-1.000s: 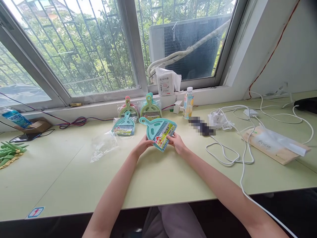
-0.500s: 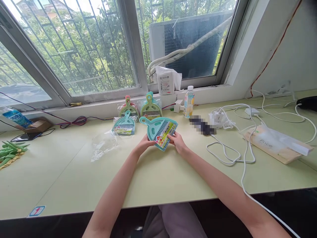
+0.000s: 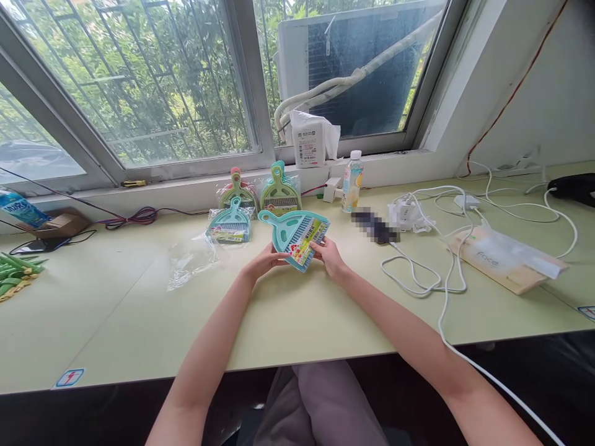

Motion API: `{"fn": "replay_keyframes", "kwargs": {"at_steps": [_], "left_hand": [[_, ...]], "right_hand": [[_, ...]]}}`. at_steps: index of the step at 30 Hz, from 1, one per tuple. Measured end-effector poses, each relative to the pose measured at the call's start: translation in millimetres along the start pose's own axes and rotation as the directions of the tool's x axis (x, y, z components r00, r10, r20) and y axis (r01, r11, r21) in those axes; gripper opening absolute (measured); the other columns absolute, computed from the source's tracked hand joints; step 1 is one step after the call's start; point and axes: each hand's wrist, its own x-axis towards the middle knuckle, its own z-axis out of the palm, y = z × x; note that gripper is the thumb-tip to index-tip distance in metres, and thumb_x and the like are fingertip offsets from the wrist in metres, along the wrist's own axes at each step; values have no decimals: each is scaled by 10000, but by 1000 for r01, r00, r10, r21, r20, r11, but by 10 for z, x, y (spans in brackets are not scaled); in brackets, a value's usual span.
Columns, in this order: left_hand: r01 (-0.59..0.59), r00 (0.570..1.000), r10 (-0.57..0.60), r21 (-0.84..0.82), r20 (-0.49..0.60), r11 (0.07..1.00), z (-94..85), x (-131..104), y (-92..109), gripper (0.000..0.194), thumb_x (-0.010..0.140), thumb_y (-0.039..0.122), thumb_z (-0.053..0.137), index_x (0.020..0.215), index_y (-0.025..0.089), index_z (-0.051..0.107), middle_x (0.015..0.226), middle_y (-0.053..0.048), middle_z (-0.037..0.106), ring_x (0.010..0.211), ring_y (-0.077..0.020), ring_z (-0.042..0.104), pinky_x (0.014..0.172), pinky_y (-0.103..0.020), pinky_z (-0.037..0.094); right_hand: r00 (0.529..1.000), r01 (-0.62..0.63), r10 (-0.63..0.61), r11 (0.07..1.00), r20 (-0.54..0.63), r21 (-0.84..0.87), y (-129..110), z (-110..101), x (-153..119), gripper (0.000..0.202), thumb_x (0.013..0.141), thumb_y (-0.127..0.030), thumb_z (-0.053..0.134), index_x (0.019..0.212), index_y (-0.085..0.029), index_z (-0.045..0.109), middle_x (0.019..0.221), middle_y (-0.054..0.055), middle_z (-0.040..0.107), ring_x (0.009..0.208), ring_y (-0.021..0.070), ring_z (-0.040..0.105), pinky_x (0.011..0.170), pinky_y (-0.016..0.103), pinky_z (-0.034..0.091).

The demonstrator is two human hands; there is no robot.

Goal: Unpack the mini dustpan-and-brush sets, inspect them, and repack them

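Observation:
Between my two hands, above the table, is a turquoise dustpan and brush set [image 3: 289, 229] with a printed label across its bristles. It tilts, its handle pointing to the upper left. My left hand [image 3: 266, 261] grips its lower left edge, and my right hand [image 3: 329, 255] pinches the label side at the right. Behind and to the left, another turquoise dustpan set [image 3: 231, 223] lies on the table. Farther back, wrapped sets with green fronts [image 3: 279, 193] lean near the wall. A crumpled clear plastic bag [image 3: 193, 260] lies left of my hands.
A drink bottle [image 3: 352, 181] stands behind a pixelated dark object [image 3: 374, 225]. White cables [image 3: 418, 282] loop over the right side near a tissue pack [image 3: 506, 257]. At the far left are green vegetables [image 3: 18, 272] and a cardboard box [image 3: 65, 222]. The table's front edge runs below my forearms.
The view has shifted slightly, so everything sits a little higher and further left. Both hands keep their hold on the dustpan set, which has hardly moved.

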Motion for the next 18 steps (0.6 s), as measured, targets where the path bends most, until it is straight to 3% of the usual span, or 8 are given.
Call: {"fn": "replay_keyframes", "kwargs": {"at_steps": [6, 11, 18], "left_hand": [[9, 1000, -11, -93, -22, 996, 16, 24, -29, 478, 781, 378, 639, 1192, 155, 539, 1183, -130, 641, 1078, -273, 621, 918, -454, 525], [-18, 996, 16, -18, -91, 1000, 75, 61, -64, 577, 667, 256, 770, 1181, 159, 524, 1172, -130, 644, 1042, -256, 640, 915, -417, 530], [-27, 992, 27, -1, -121, 1000, 68, 80, -65, 557, 657, 265, 783, 1135, 148, 524, 1135, -134, 659, 1031, -268, 645, 915, -455, 521]], "right_hand": [[1000, 8, -8, 1000, 9, 2, 7, 1, 20, 130, 823, -133, 593, 943, -176, 570, 960, 65, 710, 810, 187, 699, 777, 365, 593], [1000, 3, -3, 1000, -5, -2, 8, 15, 17, 130, 819, -132, 592, 940, -176, 569, 967, 61, 706, 774, 175, 699, 772, 360, 590], [999, -8, 8, 1000, 31, -3, 23, -12, 38, 143, 879, -249, 521, 1003, -195, 567, 1029, 45, 695, 724, 153, 698, 747, 336, 586]]}}
